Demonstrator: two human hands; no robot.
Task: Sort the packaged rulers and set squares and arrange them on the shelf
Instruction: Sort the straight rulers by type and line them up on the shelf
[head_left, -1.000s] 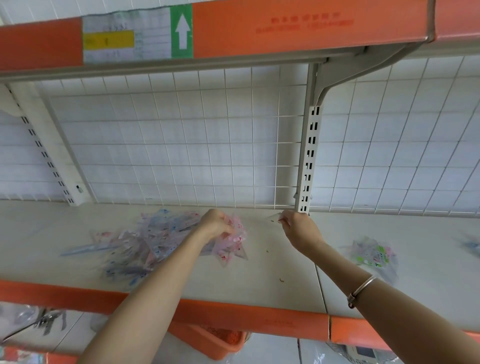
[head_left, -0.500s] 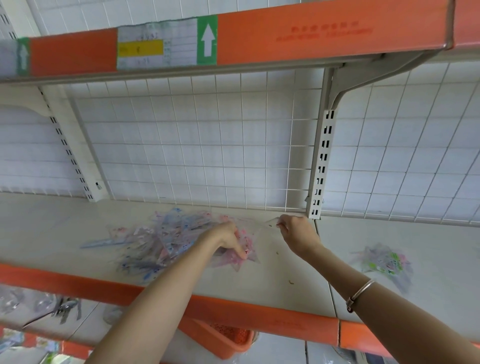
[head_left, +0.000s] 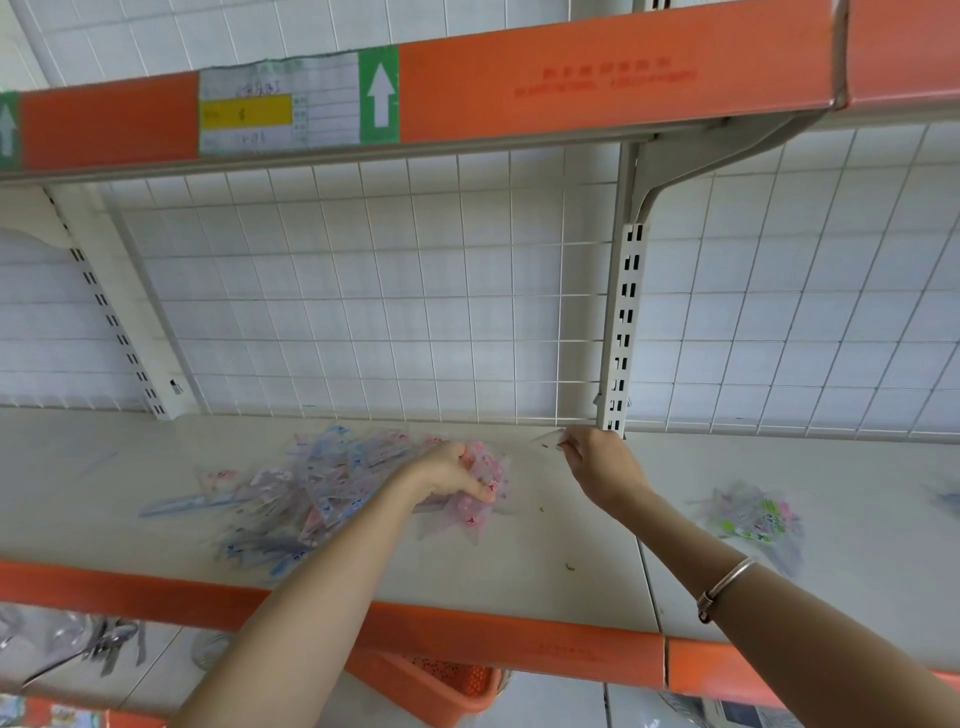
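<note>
Gripping a pink packet (head_left: 485, 467), the left hand (head_left: 448, 475) rests on the pile (head_left: 322, 486); right hand (head_left: 597, 462) pinches clear wrapper (head_left: 546, 440).

A cream shelf (head_left: 519, 571) with an orange front lip is running across the view, with a white wire grid (head_left: 363, 291) standing behind it against a pale tiled wall (head_left: 130, 36). A slotted upright (head_left: 626, 332) is carrying the orange-edged upper shelf (head_left: 597, 83), which is bearing a paper label (head_left: 280, 109) with a green arrow, and an orange basket (head_left: 447, 686) is sitting below.
</note>
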